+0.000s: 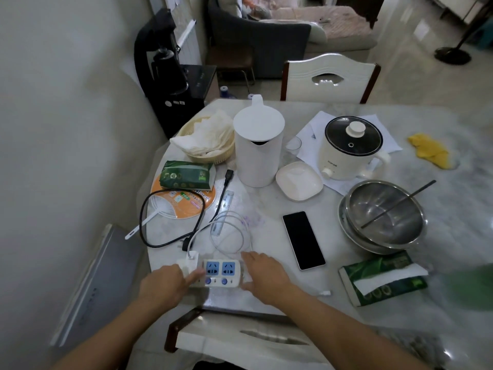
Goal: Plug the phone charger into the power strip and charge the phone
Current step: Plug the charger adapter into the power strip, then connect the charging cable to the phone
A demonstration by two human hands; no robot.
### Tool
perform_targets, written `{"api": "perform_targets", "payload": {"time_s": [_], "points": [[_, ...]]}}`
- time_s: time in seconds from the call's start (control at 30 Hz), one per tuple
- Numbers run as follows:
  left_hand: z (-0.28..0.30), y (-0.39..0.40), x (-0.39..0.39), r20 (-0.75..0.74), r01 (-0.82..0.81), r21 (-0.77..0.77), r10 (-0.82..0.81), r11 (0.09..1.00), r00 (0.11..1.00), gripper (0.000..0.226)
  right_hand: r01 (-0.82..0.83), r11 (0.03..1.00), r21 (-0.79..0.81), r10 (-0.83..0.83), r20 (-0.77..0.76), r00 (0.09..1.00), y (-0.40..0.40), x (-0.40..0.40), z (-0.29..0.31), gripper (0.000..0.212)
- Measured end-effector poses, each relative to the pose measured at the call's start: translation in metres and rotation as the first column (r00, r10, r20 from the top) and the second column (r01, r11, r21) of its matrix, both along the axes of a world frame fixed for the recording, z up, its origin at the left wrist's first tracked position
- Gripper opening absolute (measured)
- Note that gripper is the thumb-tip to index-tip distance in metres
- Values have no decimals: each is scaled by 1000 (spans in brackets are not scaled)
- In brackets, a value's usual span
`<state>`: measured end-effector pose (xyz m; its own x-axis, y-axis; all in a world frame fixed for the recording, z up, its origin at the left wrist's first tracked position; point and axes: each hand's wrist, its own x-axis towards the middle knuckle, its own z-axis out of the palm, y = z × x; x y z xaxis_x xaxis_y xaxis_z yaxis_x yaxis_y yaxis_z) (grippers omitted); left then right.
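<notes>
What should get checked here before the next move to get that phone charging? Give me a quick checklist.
1. Power strip held steady: ok, the right hand rests on its right end.
2. Charger seated in the strip: cannot tell, the left hand covers it.
3. Cable's free plug within reach: ok, it lies beside the right wrist.
4. Phone plugged in: not ok, it lies apart with a dark screen.
5. White cable free: ok, loosely coiled.

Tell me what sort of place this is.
Most likely a home dining area that opens onto a living room. A marble-look table holds a white kettle, a small electric pot and steel bowls, with a dining chair and a sofa beyond.
</notes>
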<state>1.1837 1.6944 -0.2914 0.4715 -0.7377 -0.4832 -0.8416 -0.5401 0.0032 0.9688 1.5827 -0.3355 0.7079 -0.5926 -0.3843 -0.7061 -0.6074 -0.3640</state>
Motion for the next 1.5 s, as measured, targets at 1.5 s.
{"api": "perform_targets", "payload": {"time_s": [1.5], "points": [[-57, -102, -197, -854, -673, 301, 505, 676, 124, 12, 802, 585, 120, -797, -97, 596, -88, -88, -13, 72]]}}
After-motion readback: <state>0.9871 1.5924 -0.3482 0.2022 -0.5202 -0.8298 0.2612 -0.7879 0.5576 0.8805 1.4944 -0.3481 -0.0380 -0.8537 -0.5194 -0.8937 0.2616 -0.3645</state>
